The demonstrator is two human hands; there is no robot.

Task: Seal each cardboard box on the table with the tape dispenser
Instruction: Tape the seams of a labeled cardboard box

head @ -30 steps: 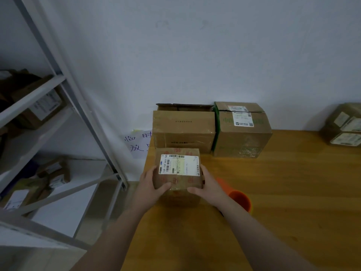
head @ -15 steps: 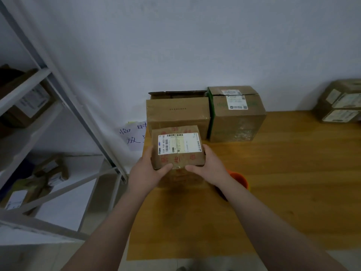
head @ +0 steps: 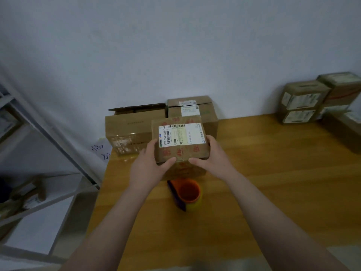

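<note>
I hold a small cardboard box (head: pixel 180 140) with a white shipping label and red print above the wooden table (head: pixel 273 182). My left hand (head: pixel 150 167) grips its left side, thumb on the front edge. My right hand (head: pixel 213 159) grips its right side the same way. Below the box, on the table, lies an orange and yellow tape dispenser (head: pixel 188 193) with a dark blade side. Two larger boxes stand against the wall behind: an open-flapped box (head: pixel 129 130) and a labelled box (head: pixel 195 106).
Several stacked labelled boxes (head: pixel 304 102) sit at the table's far right, with another box (head: pixel 345 130) in front of them. A metal shelf rack (head: pixel 48 137) holding parcels stands left of the table. A handwritten paper note (head: pixel 101 151) hangs by the table's left corner.
Both hands have lifted the small box off the table and higher, toward the boxes at the wall. The tape dispenser, earlier partly behind my right wrist, now shows fully.
</note>
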